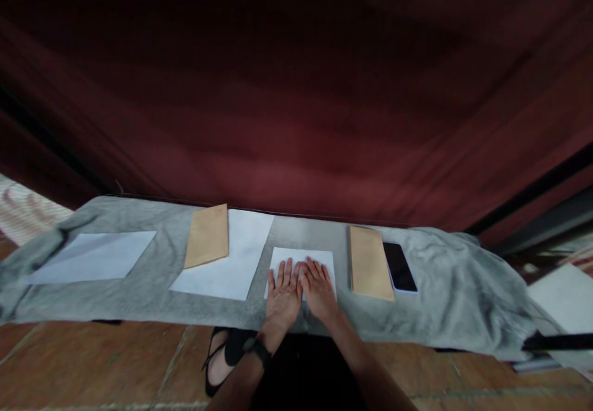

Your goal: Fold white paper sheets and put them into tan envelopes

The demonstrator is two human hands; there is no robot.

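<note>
Head camera faces forward-down (above the hands).

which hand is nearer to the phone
Right. The right hand lies on the small white sheet, with a brown paper piece between it and the phone; the left hand lies on the same sheet, farther from the phone.

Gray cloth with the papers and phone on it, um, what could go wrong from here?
The small white paper could crease or skid if the left hand and right hand press unevenly. A tug on the wrinkled gray cloth might shift everything on it. Moving the right-hand brown paper could nudge the phone beside it.
</note>
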